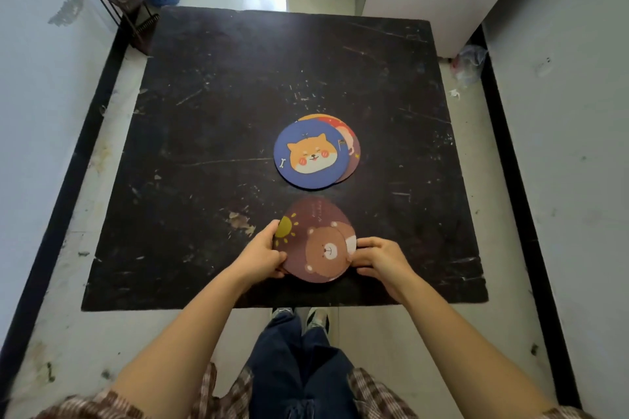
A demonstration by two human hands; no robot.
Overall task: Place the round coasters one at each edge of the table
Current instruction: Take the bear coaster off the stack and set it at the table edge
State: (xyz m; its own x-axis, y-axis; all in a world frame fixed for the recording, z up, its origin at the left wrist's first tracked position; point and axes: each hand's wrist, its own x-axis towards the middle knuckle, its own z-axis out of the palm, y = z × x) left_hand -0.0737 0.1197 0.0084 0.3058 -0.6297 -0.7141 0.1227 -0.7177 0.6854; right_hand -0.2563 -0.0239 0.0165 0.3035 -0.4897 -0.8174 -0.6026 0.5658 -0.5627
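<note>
Scratched black table (211,133): both hands, left hand (262,253) and right hand (381,258), grip the brown bear coaster (316,241) near the front edge; the blue dog coaster (311,155) stack waits at centre, unplaced.

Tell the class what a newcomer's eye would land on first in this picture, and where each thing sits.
First comes the blue dog coaster, bright on the middle of the scratched black table, lying on top of other coasters that peek out at its right. Next is the brown bear coaster near the table's near edge, held by the left hand and the right hand.
</note>
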